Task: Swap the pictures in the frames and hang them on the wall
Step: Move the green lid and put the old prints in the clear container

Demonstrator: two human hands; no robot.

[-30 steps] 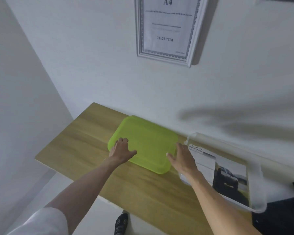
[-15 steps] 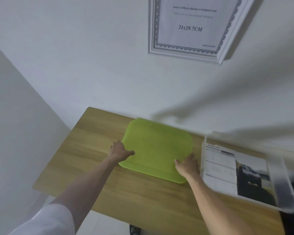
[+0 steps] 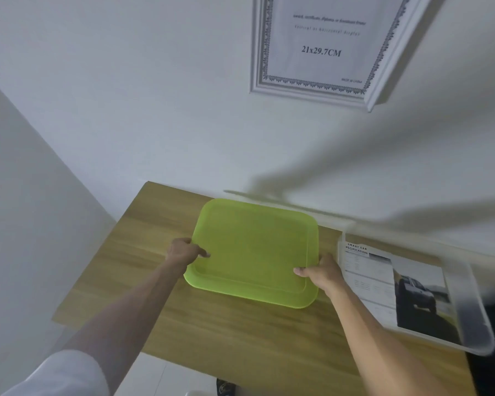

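Count of items in view: two hands, one green tray, one clear tray, one printed sheet, one framed picture, one wooden table.

The left hand [image 3: 183, 250] grips the left edge of the green tray [image 3: 255, 252], thumb curled over the rim onto the upper face, remaining fingers hidden beneath. The right hand [image 3: 322, 271] grips the tray's right near edge in the same fashion, thumb on top and pointing inward, fingers out of sight under the rim. Both grips are narrow and closed on the tray rim. The tray spans the gap between the two hands and sits at or just above the wooden table [image 3: 143, 232]; whether it rests on the surface or is lifted clear cannot be told.

The framed picture [image 3: 320, 50], white moulded border, sheet marked "21x29.7CM", hangs on the wall above and beyond both grips, nearer the right-hand side, well apart from either hand.

The clear tray [image 3: 469, 318] lies just beside the right hand, on its outer side, overhanging the table's right end. Inside it lies the printed sheet [image 3: 383, 284], bearing text and a photograph of a dark car. The right wrist passes just beside the sheet's near-left corner.
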